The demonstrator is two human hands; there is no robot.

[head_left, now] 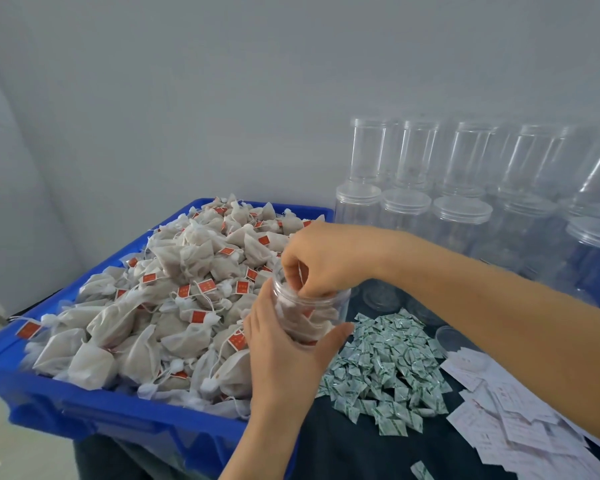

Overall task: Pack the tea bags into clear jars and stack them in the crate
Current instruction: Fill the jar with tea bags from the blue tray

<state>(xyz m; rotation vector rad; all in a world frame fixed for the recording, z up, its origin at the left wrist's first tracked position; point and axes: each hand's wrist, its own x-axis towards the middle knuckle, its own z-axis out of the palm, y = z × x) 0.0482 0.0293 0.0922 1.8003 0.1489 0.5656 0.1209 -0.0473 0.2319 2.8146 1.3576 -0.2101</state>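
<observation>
Left hand (284, 355) wraps tilted jar (309, 313) — mouth up-left; right hand (323, 261) fingertips curled at mouth, pushing tea bags in.

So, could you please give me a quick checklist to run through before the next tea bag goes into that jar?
1. Jar held steady: ok, left hand grips it.
2. Jar mouth free: not ok, right hand has its fingers in it.
3. Room left in jar: cannot tell.
4. Tea bags within reach: ok, heaped in blue crate beside the jar.
5. Lid at hand: cannot tell.
</observation>
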